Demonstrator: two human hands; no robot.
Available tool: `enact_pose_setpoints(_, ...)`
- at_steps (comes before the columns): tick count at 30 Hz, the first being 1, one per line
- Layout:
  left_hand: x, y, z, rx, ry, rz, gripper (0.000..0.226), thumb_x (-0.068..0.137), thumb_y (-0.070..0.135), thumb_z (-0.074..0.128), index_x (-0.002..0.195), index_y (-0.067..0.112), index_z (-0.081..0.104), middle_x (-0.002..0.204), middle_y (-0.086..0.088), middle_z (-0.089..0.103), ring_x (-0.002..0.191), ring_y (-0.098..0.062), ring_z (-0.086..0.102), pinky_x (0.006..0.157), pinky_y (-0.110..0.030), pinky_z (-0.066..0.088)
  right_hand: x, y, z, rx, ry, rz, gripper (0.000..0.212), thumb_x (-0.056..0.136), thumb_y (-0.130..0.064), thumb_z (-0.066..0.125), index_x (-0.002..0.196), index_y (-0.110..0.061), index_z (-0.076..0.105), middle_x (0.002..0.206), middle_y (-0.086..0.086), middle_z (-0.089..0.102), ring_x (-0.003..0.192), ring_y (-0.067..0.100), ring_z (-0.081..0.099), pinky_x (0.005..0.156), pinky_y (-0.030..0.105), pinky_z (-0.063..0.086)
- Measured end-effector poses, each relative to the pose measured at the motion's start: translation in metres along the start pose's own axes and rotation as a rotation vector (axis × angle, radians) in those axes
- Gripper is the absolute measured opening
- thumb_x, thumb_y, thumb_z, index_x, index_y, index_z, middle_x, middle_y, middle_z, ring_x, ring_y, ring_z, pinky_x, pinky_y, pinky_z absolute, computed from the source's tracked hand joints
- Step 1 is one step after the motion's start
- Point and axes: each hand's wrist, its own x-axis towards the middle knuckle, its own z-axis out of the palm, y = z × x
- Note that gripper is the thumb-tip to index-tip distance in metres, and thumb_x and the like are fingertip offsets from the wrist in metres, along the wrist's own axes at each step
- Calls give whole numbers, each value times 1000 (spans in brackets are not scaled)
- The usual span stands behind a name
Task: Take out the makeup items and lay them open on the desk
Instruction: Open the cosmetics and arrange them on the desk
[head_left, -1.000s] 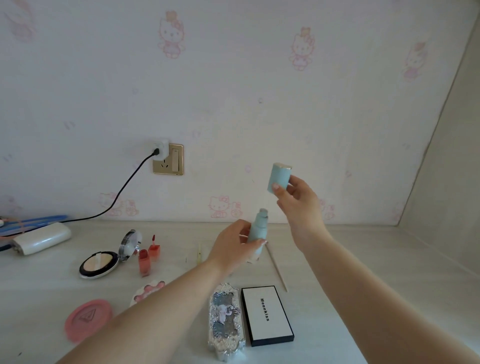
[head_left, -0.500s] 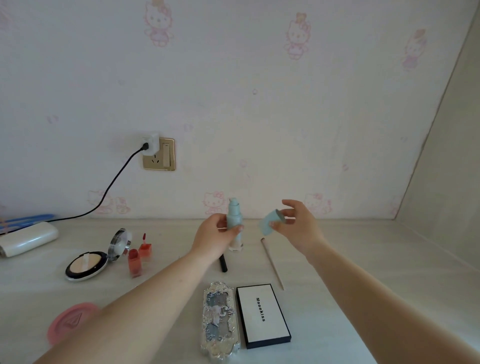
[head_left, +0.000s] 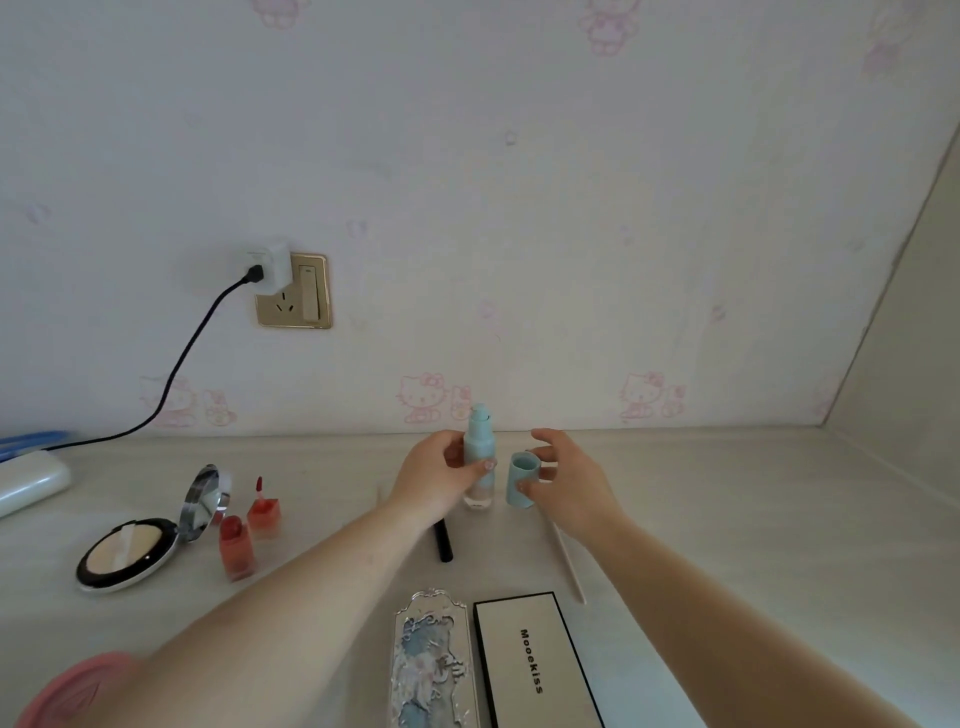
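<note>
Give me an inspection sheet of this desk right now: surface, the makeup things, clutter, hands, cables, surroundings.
Surface: pale desk.
Job's things: blue pump bottle upright, uncapped; blue cap upright beside it; open compact; two red lip tints; closed Mooekiss palette; ornate silver case.
Clutter: white device, far left.
Hands: left hand grips bottle; right hand holds cap.
Cables: black cable from wall charger.
Surroundings: cartoon-cat wallpaper.

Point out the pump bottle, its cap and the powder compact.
pump bottle (head_left: 478, 441): head view, upper blue body.
cap (head_left: 521, 480): head view, side wall.
powder compact (head_left: 124, 553): head view, pale powder pan.
</note>
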Motion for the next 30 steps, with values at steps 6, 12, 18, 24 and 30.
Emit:
enact_pose_setpoints(6,5,-4,2,-4,2,-7,34,76,18,76,106,12,63,104,-3,68,97,-18,64,90,-32,49,6,8,8,-8,-8,0,67,81,-9,67,139,-23,36,120,-2,58,101,13,59,79,20,43)
enact_pose_setpoints(12,1,-3,8,-26,11,-33,35,75,18,77,105,11,61,100,-2,66,92,-16,62,84,-26,48,7,15,14,-7,7,0,77,81,-9,67,145,-23,26,120,-1,59,102,15,59,88,27,49)
enact_pose_setpoints(18,-2,-3,11,-45,-3,-51,40,74,18,77,109,13,58,107,-3,66,96,-17,63,80,-23,45,4,14,15,-39,-14,-5,78,82,-14,67,146,-22,23,127,0,56,108,14,56,92,27,46)
enact_pose_setpoints(24,-15,12,-10,-215,150,10,56,84,32,66,132,17,40,113,1,53,91,-3,55,77,-10,42,-5,9,-12,14,31,31,74,85,-35,65,146,-20,25,132,-1,50,116,12,52,92,24,39)
enact_pose_setpoints(30,-24,-6,-52,579,-107,504,20,88,12,59,104,19,68,102,5,67,95,-10,60,85,-23,46,-15,21,-30,-242,58,60,37,88,-29,60,124,-20,55,120,1,60,95,11,55,82,22,39)
